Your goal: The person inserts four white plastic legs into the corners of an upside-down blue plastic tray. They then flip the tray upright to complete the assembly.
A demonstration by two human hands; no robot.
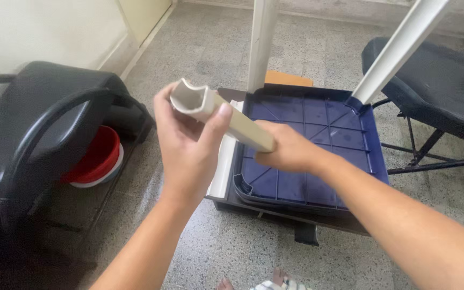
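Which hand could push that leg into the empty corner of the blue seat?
Probably the right hand: it grips the beige leg low, nearest the blue seat. The left hand holds the top end.

Single view, head-worn camera, looks steeply down and forward from the person's own eye level. Both forearms enter from the bottom edge, left hand (189, 137) and right hand (288, 150) sit close at frame centre. Terrazzo floor (200, 48) fills the upper frame; toes show at the bottom edge. No second view, so no shared area.
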